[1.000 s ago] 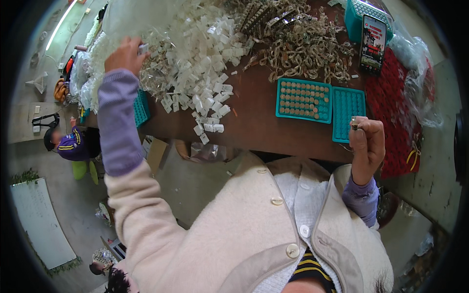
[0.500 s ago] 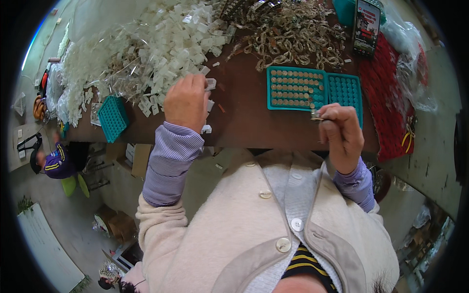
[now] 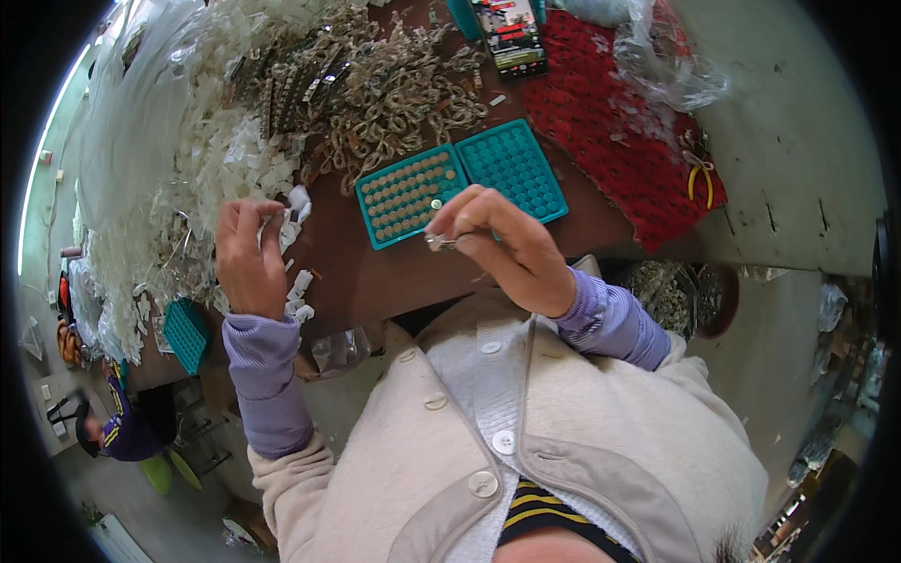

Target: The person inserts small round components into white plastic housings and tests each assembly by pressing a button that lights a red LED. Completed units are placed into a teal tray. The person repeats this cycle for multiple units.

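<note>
In the head view, the right hand (image 3: 511, 246) hangs in front of the near edge of a turquoise tray (image 3: 450, 190), palm turned toward the left. Its thumb and forefinger are pinched together on a small shiny metal piece (image 3: 437, 243), which juts out to the left of the fingertips, above the brown counter (image 3: 361, 286). The tray bears rows of round tan pieces (image 3: 405, 195), and one paler, brighter round piece (image 3: 435, 204) sits toward its right side. A second turquoise tray (image 3: 511, 169) adjoins it on the right, showing rows of round cups.

The left hand (image 3: 253, 258) is at the right-hand edge of a heap of white plastic pieces (image 3: 246, 150), fingers bent and pointing away from the body. The forefinger and thumb reach close to a white piece (image 3: 298, 202); whether they grip it or only lie beside it, I cannot tell.

Behind the trays lies a tangled pile of chain-like loops (image 3: 375, 103). A phone (image 3: 510, 38) with a lit screen leans near the far edge. To its right spreads a red patterned cloth (image 3: 601, 122), with yellow-handled pliers (image 3: 699, 183) at its near corner and a clear plastic bag (image 3: 671, 66) on its far part. A turquoise basket (image 3: 186, 336) stands at the left.
</note>
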{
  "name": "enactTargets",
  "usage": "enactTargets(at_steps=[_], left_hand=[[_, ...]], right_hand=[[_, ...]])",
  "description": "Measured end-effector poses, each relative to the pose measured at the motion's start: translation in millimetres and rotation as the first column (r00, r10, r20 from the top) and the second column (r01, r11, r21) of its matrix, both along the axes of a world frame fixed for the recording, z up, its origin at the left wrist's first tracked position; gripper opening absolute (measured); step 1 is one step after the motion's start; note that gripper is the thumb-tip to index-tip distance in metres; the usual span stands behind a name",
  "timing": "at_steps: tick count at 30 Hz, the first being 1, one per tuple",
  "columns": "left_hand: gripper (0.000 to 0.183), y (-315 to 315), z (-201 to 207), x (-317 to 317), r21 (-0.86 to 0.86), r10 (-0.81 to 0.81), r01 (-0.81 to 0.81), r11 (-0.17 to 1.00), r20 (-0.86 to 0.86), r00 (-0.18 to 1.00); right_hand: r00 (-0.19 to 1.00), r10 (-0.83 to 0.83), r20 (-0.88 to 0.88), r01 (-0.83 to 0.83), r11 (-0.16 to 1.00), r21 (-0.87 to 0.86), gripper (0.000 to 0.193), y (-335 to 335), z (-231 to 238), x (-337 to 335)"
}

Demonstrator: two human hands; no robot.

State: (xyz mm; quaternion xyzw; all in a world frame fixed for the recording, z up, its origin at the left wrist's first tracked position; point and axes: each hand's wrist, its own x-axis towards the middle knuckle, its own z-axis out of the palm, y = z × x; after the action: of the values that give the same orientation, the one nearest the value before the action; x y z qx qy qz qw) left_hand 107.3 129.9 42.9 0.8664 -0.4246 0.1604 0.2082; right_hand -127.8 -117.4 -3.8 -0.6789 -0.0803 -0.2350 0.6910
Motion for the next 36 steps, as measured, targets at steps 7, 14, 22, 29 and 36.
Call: enactTargets(at_steps=[7,14,22,29,36], left_hand=[[0.007,-34,2,-23,-0.342,-0.103,-0.132,0.931,-0.589,0.801],[0.009,-52,-27,-111,-0.783,-0.656,-0.137,0.607,-0.591,0.47],[0.045,-54,-50,-136,-0.704,-0.537,-0.219,0.676,-0.673,0.508],[0.029,-51,-56,-125,-0.672,-0.574,-0.347,0.654,-0.74,0.351],[0.023,-45,-61,-111,-0.741,-0.695,-0.288,0.607,-0.67,0.259]], right_hand=[[0.993,0.118,-0.005,-0.11,0.946,0.306,0.005,8,-6,2],[0.954,0.283,-0.096,-0.176,0.792,0.584,0.014,33,-4,16],[0.962,0.076,-0.262,0.058,0.882,0.468,0.014,43,-9,16],[0.985,0.011,-0.171,0.077,0.864,0.498,0.011,44,-3,13],[0.947,-0.19,-0.261,0.158,0.978,-0.14,0.004,41,-4,20]])
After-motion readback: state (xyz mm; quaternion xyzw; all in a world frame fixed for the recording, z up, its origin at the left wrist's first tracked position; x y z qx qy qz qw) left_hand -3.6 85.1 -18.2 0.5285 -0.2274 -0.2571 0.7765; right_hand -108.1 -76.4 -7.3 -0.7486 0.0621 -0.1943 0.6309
